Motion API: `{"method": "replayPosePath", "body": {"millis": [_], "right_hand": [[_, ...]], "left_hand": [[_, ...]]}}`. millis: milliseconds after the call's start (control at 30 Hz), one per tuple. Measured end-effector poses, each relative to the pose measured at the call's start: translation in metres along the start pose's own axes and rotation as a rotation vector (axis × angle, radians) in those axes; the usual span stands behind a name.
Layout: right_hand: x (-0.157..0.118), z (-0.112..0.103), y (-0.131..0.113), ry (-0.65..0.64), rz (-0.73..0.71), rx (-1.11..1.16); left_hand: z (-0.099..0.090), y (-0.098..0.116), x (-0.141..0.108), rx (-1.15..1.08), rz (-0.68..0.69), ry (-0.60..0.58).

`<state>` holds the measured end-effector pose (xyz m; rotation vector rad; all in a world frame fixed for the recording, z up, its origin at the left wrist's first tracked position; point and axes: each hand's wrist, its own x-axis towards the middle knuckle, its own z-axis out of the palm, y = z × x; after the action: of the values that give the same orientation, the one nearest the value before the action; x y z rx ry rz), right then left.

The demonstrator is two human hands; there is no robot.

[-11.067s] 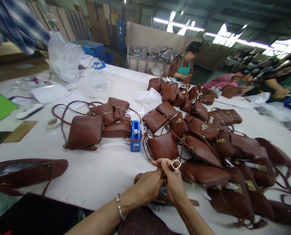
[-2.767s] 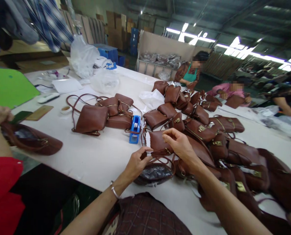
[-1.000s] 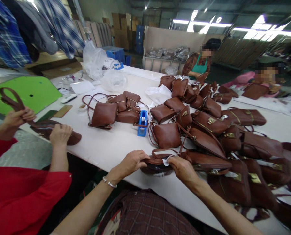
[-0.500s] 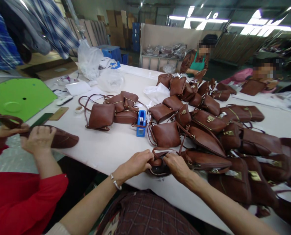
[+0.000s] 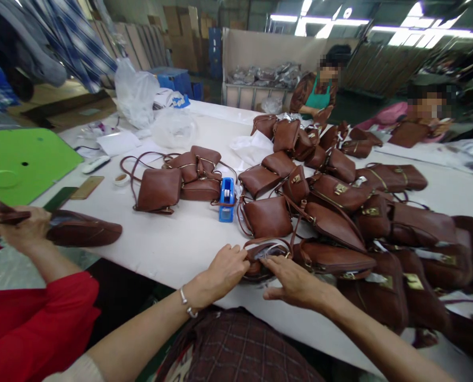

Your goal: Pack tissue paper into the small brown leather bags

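An unzipped brown leather handbag (image 5: 256, 269) stands at the table's front edge, its mouth facing up and pale lining or filling showing inside. My left hand (image 5: 227, 269), with a silver bracelet at the wrist, is closed on the bag's left rim. Over the bag's right side, my right hand (image 5: 294, 280) has its fingers stretched to the opening and its thumb held apart below. Its fingertips hide part of the mouth. Just behind lies another brown handbag (image 5: 267, 217), flat, with a strap.
A blue tape dispenser (image 5: 227, 200) stands beyond my left hand, near a group of brown bags (image 5: 159, 190). Many more bags (image 5: 340, 223) crowd the right side. A co-worker in a red sleeve (image 5: 67, 297) handles a bag (image 5: 87, 229) at left. Two people (image 5: 319, 95) sit across the table.
My right hand has loosened from the bag's rim, its fingers straightening and thumb spreading. The bag's mouth shows more of its pale inside. The co-worker's hands at left have moved left along their bag.
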<state>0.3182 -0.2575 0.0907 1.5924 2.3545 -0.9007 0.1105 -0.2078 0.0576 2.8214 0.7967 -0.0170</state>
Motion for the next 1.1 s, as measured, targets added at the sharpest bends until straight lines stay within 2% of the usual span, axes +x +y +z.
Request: {"method": "replayPosePath", "body": {"millis": [133,200,267,300,367,433,500,567,633,733,833,933,1033,1100], "right_hand": [[0.003,0.015,0.003,0.021,0.036,-0.125],[0.004,0.023,0.005,0.078,0.025,-0.138],[0.005,0.029,0.006,0.134,-0.002,-0.134],[0.005,0.032,0.006,0.158,-0.015,-0.140],[0.007,0.035,0.004,0.194,-0.013,-0.174],[0.011,0.039,0.000,0.226,0.006,-0.228],[0.015,0.045,-0.004,0.281,0.020,-0.298],[0.019,0.053,-0.005,0.367,0.015,-0.366],[0.020,0.062,-0.005,0.443,0.008,-0.408],[0.020,0.068,-0.001,0.450,-0.024,-0.387],[0.021,0.062,0.004,0.360,-0.126,-0.257],[0.025,0.054,0.010,0.335,-0.235,-0.148],[0.029,0.054,0.012,0.384,-0.273,-0.160],[0.031,0.058,0.009,0.435,-0.219,-0.199]], "left_hand": [[0.003,-0.001,-0.003,0.103,-0.032,-0.151],[-0.006,-0.007,-0.009,0.020,0.019,-0.147],[-0.019,-0.014,-0.014,-0.166,0.028,-0.111],[-0.025,-0.017,-0.014,-0.260,-0.034,-0.080],[-0.028,-0.025,-0.009,-0.390,-0.287,0.013],[-0.020,-0.033,0.006,-0.563,-0.544,0.081],[-0.003,-0.041,0.026,-0.835,-0.628,0.058],[0.013,-0.047,0.048,-1.096,-0.576,-0.024],[0.021,-0.046,0.065,-1.256,-0.514,-0.050],[0.009,-0.034,0.075,-1.428,-0.471,0.029],[-0.017,-0.016,0.062,-1.534,-0.389,0.111],[-0.036,-0.004,0.036,-1.411,-0.344,0.149],[-0.035,0.000,0.011,-1.269,-0.380,0.121],[-0.027,0.002,0.000,-1.193,-0.369,0.147]]}}
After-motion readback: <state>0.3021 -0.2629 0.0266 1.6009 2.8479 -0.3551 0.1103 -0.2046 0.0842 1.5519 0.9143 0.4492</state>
